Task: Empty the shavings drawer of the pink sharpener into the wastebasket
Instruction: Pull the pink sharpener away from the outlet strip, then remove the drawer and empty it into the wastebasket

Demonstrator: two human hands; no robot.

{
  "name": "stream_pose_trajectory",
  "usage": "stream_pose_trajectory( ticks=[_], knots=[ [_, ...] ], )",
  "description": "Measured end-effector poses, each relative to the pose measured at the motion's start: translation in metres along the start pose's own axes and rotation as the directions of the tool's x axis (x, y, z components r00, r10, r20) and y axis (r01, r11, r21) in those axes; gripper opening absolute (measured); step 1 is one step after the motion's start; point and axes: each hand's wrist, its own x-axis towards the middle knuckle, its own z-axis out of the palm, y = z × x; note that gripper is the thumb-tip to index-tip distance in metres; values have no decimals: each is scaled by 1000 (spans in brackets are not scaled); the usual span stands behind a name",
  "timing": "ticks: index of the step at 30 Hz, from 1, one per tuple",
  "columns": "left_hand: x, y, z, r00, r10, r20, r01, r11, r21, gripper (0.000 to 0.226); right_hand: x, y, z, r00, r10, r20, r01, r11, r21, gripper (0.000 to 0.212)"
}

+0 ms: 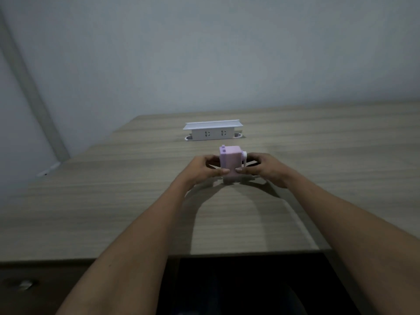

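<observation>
The pink sharpener [230,160] is a small box-shaped crank sharpener standing upright on the wooden desk [113,201], its crank on the right side. My left hand [205,170] grips its left side, thumb on the lower front. From the other side my right hand [264,168] holds it around the crank, thumb also on the lower front. The lower part of the sharpener is partly hidden by my thumbs, so the drawer cannot be made out. No wastebasket is in view.
A white pop-up socket unit [212,132] stands raised from the desk just behind the sharpener. A grey wall [204,53] runs behind the desk. The desk's near edge [227,255] has a dark knee gap below it.
</observation>
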Motion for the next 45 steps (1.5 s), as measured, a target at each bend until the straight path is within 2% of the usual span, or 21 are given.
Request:
stream_pose_trajectory(
  ticks=[5, 11, 21, 26, 33, 35, 40, 43, 45],
  knots=[
    [-15, -4, 9, 1000, -13, 3, 13, 999, -49, 44, -12, 8, 4, 999, 4, 37, -5, 1000, 3, 49],
    [-14, -16, 16, 1000, -19, -10, 18, 993, -118, 51, -13, 13, 2, 998, -22, 60, 23, 1000, -20, 49],
    [-15, -18, 10, 1000, -25, 6, 26, 996, -90, 46, -12, 14, 1, 997, -36, 71, 41, 996, -84, 48],
    [-25, -28, -10, 996, -84, -25, 80, 989, -123, 50, -12, 14, 1, 998, -15, 69, 21, 996, -83, 49],
    [-48, -38, -43, 988, -124, -90, 109, 982, -151, 33, -15, 11, 2, 999, 15, 51, -11, 998, -64, 50],
    [-51, -35, -50, 988, -109, -112, 93, 985, -146, 35, -16, 9, 3, 999, 27, 47, -23, 997, -75, 50],
    [-50, -18, -67, 988, -81, -131, 65, 990, -122, 46, -19, -1, 0, 998, 41, 49, -38, 998, -53, 62],
    [-45, 2, -72, 990, -53, -133, 36, 992, -122, 37, -21, -20, -8, 1000, 3, 5, -2, 997, -77, 86],
    [-41, 19, -73, 992, -21, -128, 7, 994, -113, 32, -25, -40, -14, 998, -56, -25, 54, 995, -84, 82]
  ],
)
